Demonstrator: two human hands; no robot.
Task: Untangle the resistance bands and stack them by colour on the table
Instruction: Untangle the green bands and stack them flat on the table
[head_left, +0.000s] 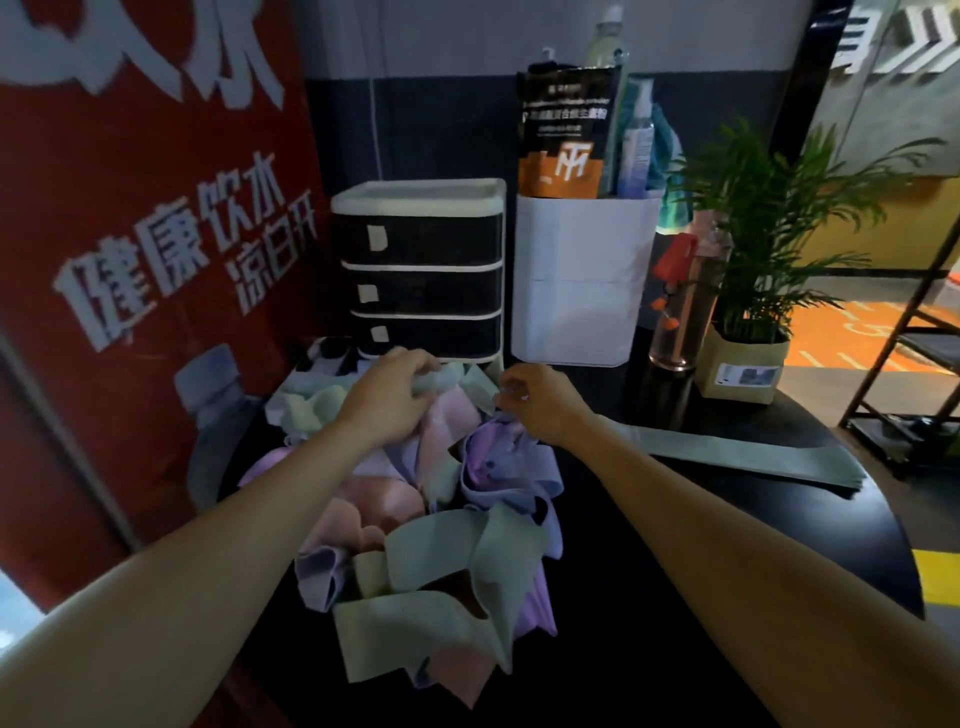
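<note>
A tangled heap of resistance bands (415, 519) in green, pink and purple lies on the black table (649, 571). My left hand (389, 395) grips a pale green band (447, 376) at the heap's far end. My right hand (535, 402) pinches the same green band's other part close to the drawer unit. A flat stack of green bands (743, 452) lies stretched out on the table to the right. Yellow-green bands (306, 410) sit at the heap's far left.
A black-and-white drawer unit (421, 270) and a white container (582, 280) holding bottles and a pouch stand at the back. A clear bottle (680, 312) and a potted plant (753, 291) stand at the right. A red banner (130, 234) lines the left side.
</note>
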